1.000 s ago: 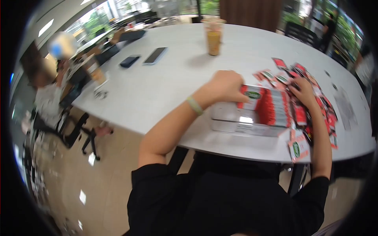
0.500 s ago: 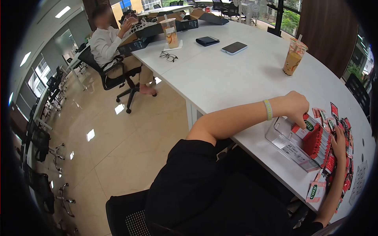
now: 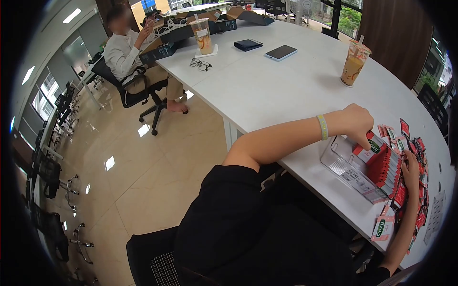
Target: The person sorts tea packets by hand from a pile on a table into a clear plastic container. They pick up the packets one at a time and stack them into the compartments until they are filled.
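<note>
At the near right of the white surface (image 3: 267, 90) stands a clear plastic box (image 3: 350, 167), its right part filled with a row of red sachets (image 3: 389, 169) set on edge. The left hand (image 3: 358, 125) hangs over the left end of that row with its fingers (image 3: 365, 142) curled down and pinched on the end sachet. The right hand (image 3: 411, 174) lies against the far right side of the box among the loose sachets (image 3: 405, 138) scattered there; whether its fingers grip anything I cannot tell. The sachets look light, thin and floppy, with a glossy skin that would likely slide between fingertips, so a pinch across the flat faces near the top edge seems the safest hold. The box appears stiff, light and smooth-walled, best steadied by its side walls. Farther off stand an iced drink (image 3: 353, 66), a phone (image 3: 281, 52) and glasses (image 3: 201, 64).
</note>
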The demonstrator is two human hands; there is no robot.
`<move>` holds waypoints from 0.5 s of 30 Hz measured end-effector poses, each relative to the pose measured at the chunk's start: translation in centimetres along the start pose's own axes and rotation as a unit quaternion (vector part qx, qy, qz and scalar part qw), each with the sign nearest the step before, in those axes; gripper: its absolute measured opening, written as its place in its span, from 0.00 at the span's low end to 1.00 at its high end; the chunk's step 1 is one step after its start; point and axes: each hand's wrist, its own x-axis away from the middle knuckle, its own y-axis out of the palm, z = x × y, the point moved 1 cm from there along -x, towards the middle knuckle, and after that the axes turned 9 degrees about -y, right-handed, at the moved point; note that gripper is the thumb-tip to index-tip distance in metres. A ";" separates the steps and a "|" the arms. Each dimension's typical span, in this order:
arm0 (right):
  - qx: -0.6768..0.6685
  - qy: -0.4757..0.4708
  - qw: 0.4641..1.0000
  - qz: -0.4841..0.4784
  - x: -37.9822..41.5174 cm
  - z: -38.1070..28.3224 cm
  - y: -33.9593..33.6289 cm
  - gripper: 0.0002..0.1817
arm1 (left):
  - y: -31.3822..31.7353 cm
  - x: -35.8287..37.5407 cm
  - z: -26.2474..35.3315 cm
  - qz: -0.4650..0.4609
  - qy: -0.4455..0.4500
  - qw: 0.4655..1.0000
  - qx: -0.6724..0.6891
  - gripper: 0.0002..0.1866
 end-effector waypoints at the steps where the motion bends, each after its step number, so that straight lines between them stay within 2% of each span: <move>1: 0.005 -0.003 1.000 0.008 0.0 0.2 0.1 0.24 | 0.0 0.0 0.0 -0.002 -0.003 1.000 -0.002 0.21; 6: 0.009 -0.019 0.999 0.033 0.0 0.8 0.2 0.25 | -0.1 0.0 0.1 -0.014 -0.014 1.000 0.004 0.21; 8: -0.033 -0.023 0.997 0.065 0.0 1.1 0.2 0.25 | -0.1 0.0 0.0 -0.009 -0.010 1.000 0.005 0.22; 11: -0.075 0.022 0.996 0.050 0.0 1.3 -0.6 0.24 | -0.1 0.0 0.1 -0.003 -0.011 1.000 -0.003 0.22; 12: -0.042 -0.010 0.996 0.082 0.1 2.1 -0.3 0.23 | -0.2 0.1 0.1 -0.008 0.000 1.000 0.003 0.22; 14: -0.029 0.011 0.996 0.081 0.5 2.3 -0.7 0.21 | -0.1 0.2 0.0 0.008 -0.008 1.000 -0.002 0.23; 15: -0.012 -0.008 0.995 0.095 0.7 2.2 -0.8 0.20 | -0.2 0.4 0.3 -0.001 -0.018 1.000 -0.009 0.23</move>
